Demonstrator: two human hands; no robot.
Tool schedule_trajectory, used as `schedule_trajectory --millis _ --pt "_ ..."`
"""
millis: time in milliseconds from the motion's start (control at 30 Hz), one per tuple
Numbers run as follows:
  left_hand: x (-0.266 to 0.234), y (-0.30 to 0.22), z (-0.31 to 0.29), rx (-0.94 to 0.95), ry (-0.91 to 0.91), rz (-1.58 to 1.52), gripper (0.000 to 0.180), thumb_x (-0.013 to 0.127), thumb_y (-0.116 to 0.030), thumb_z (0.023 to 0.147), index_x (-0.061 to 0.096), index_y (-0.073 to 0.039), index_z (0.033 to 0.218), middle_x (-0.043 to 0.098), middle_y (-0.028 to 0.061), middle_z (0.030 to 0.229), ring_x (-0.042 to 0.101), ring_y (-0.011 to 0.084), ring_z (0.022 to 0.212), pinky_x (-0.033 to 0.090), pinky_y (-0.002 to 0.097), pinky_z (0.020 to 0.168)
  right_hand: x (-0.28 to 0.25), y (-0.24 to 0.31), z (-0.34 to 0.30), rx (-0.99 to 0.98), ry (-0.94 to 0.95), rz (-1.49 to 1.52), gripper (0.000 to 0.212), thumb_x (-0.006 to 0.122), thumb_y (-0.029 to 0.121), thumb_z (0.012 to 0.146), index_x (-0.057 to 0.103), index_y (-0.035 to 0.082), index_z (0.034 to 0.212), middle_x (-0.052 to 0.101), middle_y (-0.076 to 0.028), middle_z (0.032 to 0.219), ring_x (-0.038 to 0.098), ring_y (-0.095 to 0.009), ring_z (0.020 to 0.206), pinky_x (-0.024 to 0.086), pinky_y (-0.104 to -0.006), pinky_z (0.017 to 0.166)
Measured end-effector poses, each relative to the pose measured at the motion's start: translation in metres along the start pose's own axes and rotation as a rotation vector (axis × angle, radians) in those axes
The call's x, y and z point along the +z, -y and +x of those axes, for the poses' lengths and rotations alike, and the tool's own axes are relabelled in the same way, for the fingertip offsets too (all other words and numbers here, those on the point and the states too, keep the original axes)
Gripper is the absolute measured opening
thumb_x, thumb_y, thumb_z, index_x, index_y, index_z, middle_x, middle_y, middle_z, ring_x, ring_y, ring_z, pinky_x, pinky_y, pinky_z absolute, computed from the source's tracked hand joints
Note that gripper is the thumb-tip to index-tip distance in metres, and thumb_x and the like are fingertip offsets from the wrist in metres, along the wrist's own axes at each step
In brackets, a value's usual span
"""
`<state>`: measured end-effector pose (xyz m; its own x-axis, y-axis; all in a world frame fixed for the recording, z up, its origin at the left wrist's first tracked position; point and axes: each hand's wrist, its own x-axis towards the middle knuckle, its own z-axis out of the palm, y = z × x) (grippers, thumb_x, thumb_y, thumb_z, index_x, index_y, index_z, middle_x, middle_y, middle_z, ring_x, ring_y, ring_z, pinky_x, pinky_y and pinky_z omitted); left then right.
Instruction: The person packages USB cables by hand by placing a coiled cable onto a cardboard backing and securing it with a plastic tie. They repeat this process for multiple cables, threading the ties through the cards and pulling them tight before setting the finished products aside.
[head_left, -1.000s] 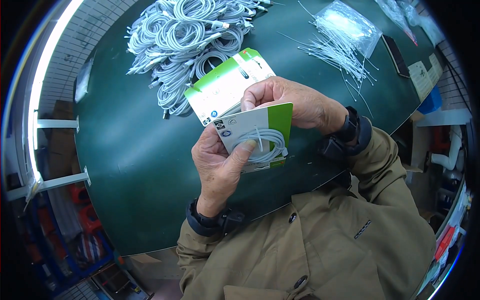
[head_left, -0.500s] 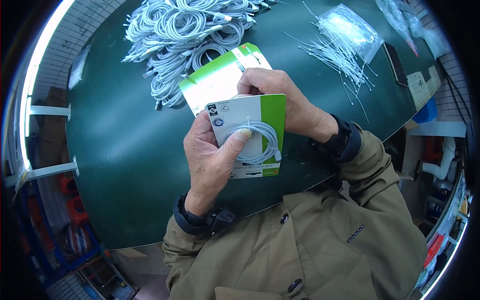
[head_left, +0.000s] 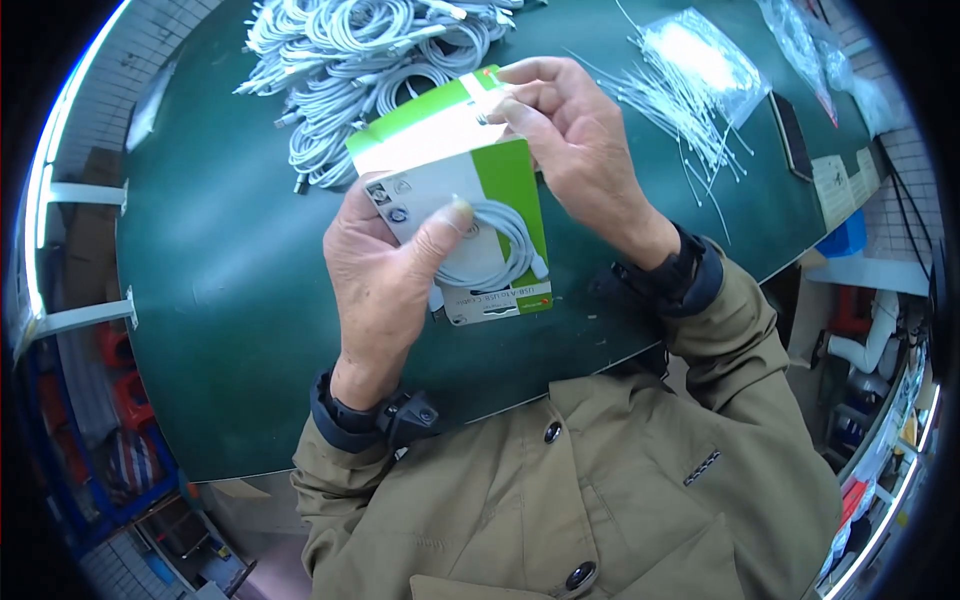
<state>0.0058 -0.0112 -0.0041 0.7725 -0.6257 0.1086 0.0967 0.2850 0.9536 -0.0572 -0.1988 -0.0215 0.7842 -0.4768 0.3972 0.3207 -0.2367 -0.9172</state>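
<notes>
My left hand (head_left: 378, 282) grips a green-and-white packaging card (head_left: 505, 180), its thumb pressing a coiled light-grey USB cable (head_left: 515, 240) flat against the front. A white tie stands up from the coil beside the thumb. Behind it, tilted away, a second green-and-white panel (head_left: 415, 118) shines with glare; whether the two panels are joined is hidden. My right hand (head_left: 585, 125) is at that panel's far right corner, thumb and forefinger closed together there. What lies between those fingertips is too small to tell.
Many coiled light-grey cables (head_left: 350, 50) are heaped at the far left of the dark green table (head_left: 230, 300). Loose white cable ties (head_left: 680, 115) spill from a clear plastic bag (head_left: 705, 50) at the far right. A phone (head_left: 790, 135) and a paper sheet (head_left: 835, 185) lie near the right edge.
My right hand has come out from behind the front card and moved up to the rear panel's far corner. The card and my left hand have shifted slightly left and away.
</notes>
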Motion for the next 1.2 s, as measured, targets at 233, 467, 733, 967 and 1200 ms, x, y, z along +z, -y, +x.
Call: schedule_trajectory --millis 233,467,733,967,1200 --pt "0.0 -0.015 0.04 0.038 -0.067 -0.044 0.035 0.076 -0.003 0.09 0.06 0.005 0.12 0.071 0.0139 0.111 0.07 0.016 0.097 0.058 0.0272 0.084 0.006 0.015 -0.018 0.053 0.324 0.035 0.038 0.058 0.024 0.105 0.055 -0.002 0.132 0.068 -0.008 0.108 0.063 -0.009 0.093 0.054 -0.026 0.081" --pt "0.02 -0.015 0.039 0.559 -0.211 0.6 0.045 0.081 -0.004 0.082 0.061 -0.001 0.123 0.067 0.0111 0.113 0.065 0.0236 0.105 0.052 0.0374 0.092 -0.004 0.018 -0.007 0.192 0.165 0.134 0.037 0.059 0.027 0.105 0.057 -0.002 0.129 0.068 -0.006 0.11 0.061 -0.008 0.098 0.053 -0.0264 0.084" --pt "0.022 -0.016 0.036 0.841 0.31 1.187 0.036 0.083 -0.007 0.07 0.067 -0.006 0.103 0.065 0.0065 0.099 0.059 0.0315 0.101 0.046 0.0438 0.087 -0.01 0.011 -0.01 0.133 0.067 0.105 0.038 0.061 0.029 0.105 0.058 -0.003 0.124 0.067 -0.004 0.105 0.059 -0.007 0.094 0.052 -0.0253 0.081" --pt "0.016 -0.002 0.044 0.757 0.33 1.137 0.03 0.08 -0.002 0.069 0.067 -0.005 0.096 0.065 0.0057 0.093 0.059 0.0301 0.094 0.046 0.0433 0.085 -0.003 0.012 -0.016 0.138 0.012 0.08 0.036 0.062 0.029 0.104 0.058 -0.002 0.122 0.066 -0.004 0.105 0.058 -0.006 0.094 0.052 -0.0248 0.081" --pt "0.013 0.018 0.048 0.815 0.287 1.025 0.027 0.08 -0.004 0.07 0.068 -0.006 0.094 0.064 0.0055 0.091 0.059 0.0298 0.092 0.047 0.043 0.082 0.0 0.003 -0.019 0.196 -0.034 0.106 0.032 0.062 0.026 0.104 0.058 -0.002 0.12 0.067 -0.005 0.106 0.058 -0.006 0.095 0.052 -0.0242 0.081"
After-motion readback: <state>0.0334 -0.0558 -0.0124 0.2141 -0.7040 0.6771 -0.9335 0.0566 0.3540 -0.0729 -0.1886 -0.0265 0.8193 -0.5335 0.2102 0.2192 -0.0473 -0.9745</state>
